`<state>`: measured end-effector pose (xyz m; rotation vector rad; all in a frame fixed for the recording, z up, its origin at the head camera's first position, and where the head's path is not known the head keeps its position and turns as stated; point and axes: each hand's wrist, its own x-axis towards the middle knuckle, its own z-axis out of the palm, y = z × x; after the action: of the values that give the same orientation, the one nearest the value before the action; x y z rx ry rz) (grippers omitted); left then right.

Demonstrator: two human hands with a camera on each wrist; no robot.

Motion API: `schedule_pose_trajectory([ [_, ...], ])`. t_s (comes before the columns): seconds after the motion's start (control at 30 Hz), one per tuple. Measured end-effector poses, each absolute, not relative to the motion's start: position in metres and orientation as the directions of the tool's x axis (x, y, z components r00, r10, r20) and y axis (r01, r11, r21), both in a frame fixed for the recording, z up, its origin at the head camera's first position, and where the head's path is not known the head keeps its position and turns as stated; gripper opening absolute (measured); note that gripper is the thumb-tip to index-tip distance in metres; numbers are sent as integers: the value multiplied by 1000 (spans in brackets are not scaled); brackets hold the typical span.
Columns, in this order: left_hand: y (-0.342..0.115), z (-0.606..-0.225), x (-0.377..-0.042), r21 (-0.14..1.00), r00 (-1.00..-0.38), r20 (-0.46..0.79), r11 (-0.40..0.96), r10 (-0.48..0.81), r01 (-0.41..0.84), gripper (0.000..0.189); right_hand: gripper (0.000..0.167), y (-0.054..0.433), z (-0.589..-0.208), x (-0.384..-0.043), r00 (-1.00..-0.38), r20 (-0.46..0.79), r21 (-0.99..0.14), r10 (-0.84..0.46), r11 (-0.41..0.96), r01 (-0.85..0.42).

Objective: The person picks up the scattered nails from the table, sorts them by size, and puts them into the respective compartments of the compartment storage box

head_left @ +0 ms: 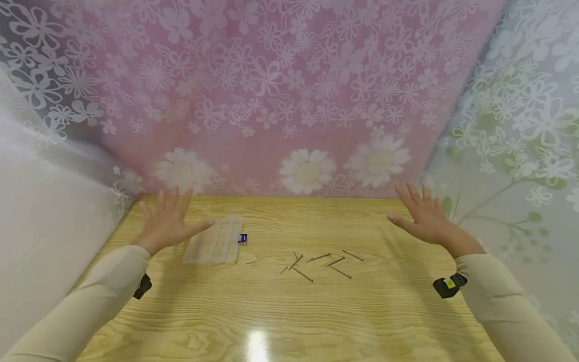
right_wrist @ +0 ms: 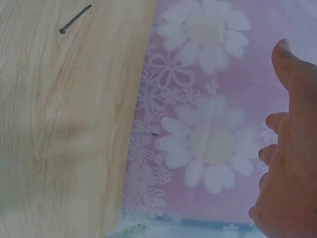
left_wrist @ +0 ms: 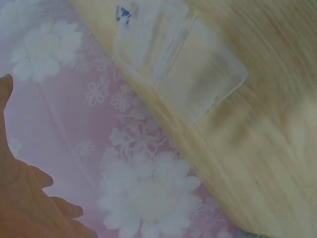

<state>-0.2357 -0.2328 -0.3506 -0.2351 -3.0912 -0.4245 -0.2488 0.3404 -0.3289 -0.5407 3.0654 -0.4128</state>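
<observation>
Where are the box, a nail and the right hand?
Box (head_left: 210, 245): head view, middle of its clear plastic.
Nail (right_wrist: 77, 18): right wrist view, middle of its shaft.
Right hand (head_left: 426, 221): head view, back of the hand.

Two hands (head_left: 168, 224) (head_left: 426, 222), two wrist cameras (head_left: 142, 287) (head_left: 448, 286), one clear case (head_left: 211, 247) — and six long nails (head_left: 335, 261), at least three short nails (head_left: 251, 262).

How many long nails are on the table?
6 long nails: two leftmost, one to their right, two nearly forming a V, one farthest right. Shorter nails aren't counted.
</observation>
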Motion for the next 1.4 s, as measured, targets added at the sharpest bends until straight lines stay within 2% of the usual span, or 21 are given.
schedule_pose_trajectory([
  [0.37,-219,-409,-235,339,-986,-14,928,165,151,109,81,339,-364,-246,-932,42,-305,-361,883,-356],
  [0.63,-209,-447,-236,421,-982,-30,894,184,155,110,78,331,-402,-236,-923,43,-412,-383,835,-366],
  [0.83,-202,-458,-234,439,-982,-49,887,181,141,110,75,325,-430,-228,-916,48,-465,-399,802,-374],
  [1.1,-197,-467,-233,443,-984,-62,888,170,126,107,74,314,-455,-216,-922,-2,-575,-388,755,-316],
  [1.4,-196,-473,-233,427,-983,-50,894,176,138,107,73,301,-469,-207,-919,35,-579,-392,742,-338],
])
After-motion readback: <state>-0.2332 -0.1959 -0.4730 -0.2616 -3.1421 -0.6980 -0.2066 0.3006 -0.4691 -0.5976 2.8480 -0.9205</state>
